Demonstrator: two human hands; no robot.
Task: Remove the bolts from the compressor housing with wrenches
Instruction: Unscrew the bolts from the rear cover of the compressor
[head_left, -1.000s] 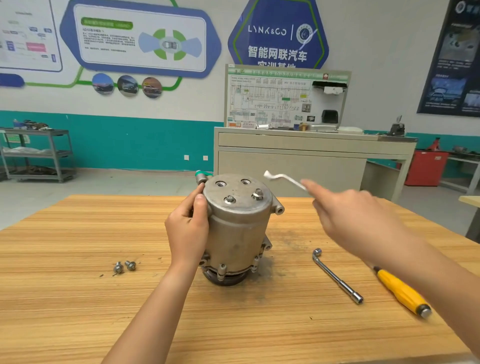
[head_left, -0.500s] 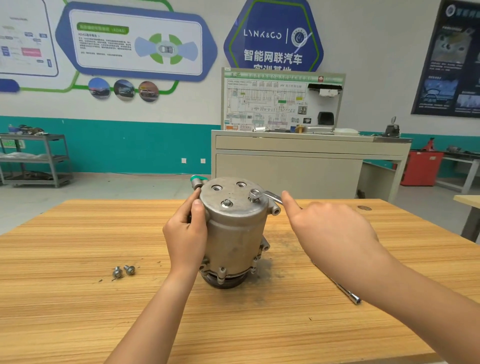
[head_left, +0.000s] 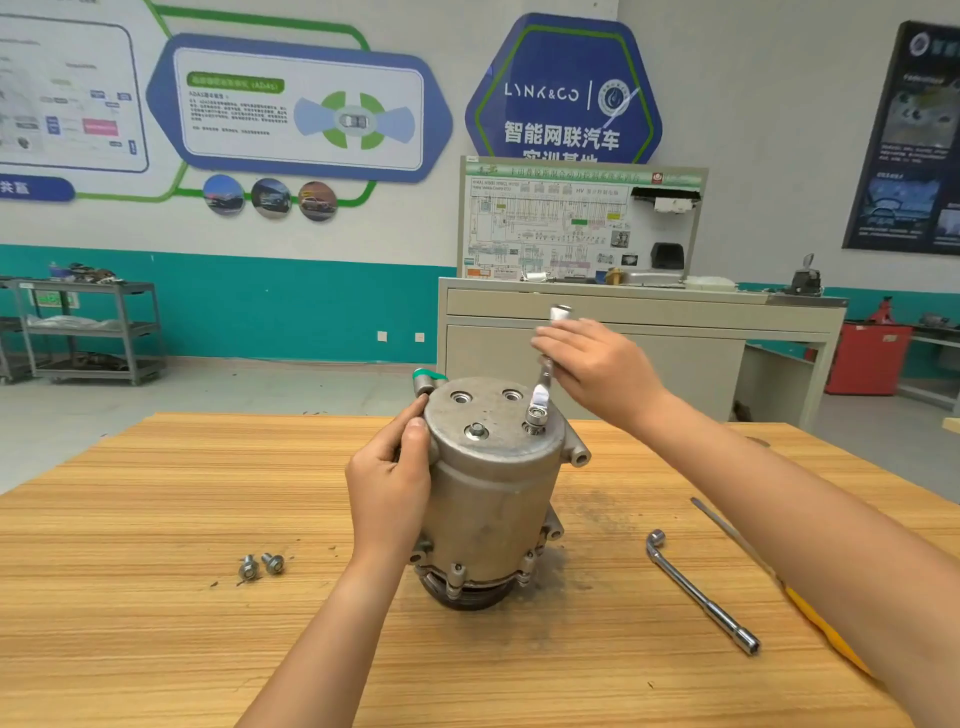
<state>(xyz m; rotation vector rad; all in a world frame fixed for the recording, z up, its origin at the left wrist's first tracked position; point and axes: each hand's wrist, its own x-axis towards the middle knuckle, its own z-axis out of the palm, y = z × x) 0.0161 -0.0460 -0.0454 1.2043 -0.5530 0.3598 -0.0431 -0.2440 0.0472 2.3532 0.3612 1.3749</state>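
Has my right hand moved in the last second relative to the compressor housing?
Yes. The right hand moved left, from beside the grey metal compressor housing to above its top, small silver wrench on a bolt.

**Compressor** (head_left: 493, 499): grey cast-metal cylinder with a worn finish. It stands upright on the wooden surface (head_left: 156, 519), pulley end down, and the left hand (head_left: 387, 488) grips its upper side. The flat top has two open holes at the rear.

**Seated bolt** (head_left: 475, 430): front of the top face, screwed in.

**Second bolt** (head_left: 535, 417): right edge of the top face, head raised.

**Flat wrench** (head_left: 540, 395): silvery. Its lower end sits on the second bolt and its shaft rises steeply into the right hand (head_left: 592, 366).

**L-shaped wrench** (head_left: 698, 592): chrome, lying flat to the right of the compressor and apart from it.

**Loose bolts** (head_left: 261, 565): two, lying side by side on the surface to the left.
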